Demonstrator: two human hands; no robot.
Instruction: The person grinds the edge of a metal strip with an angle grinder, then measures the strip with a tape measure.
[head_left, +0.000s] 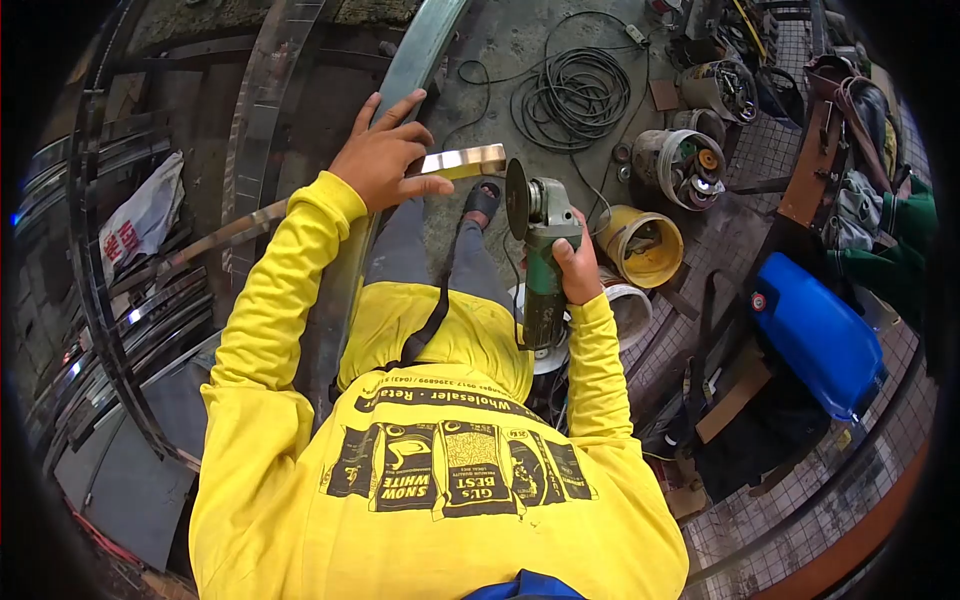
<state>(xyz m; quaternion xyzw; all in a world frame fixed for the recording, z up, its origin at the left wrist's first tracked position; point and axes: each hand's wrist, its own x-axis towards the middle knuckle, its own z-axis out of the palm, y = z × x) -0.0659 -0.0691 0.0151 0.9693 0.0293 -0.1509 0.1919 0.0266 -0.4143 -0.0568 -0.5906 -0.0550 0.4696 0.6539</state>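
My left hand [392, 152] presses over a narrow metal bar [468, 161] where it crosses a long steel tube [418, 50]. Its fingers reach across the tube and its thumb lies along the bar's near side. The bar's bright end sticks out to the right, and its other part runs off to the left behind my sleeve. My right hand [577, 262] grips a green angle grinder [543, 285] by its body, held upright. The grinder's disc [517, 199] stands close to the bar's bright end, apart from it by a small gap.
A coiled black cable [572, 97] lies on the concrete ahead. To the right stand a white bucket of discs [652, 160], a yellow bucket [672, 262] and a blue plastic container [815, 335]. Metal lengths [150, 330] and a white sack [142, 222] lie at left. My sandalled foot [482, 203] is below the bar.
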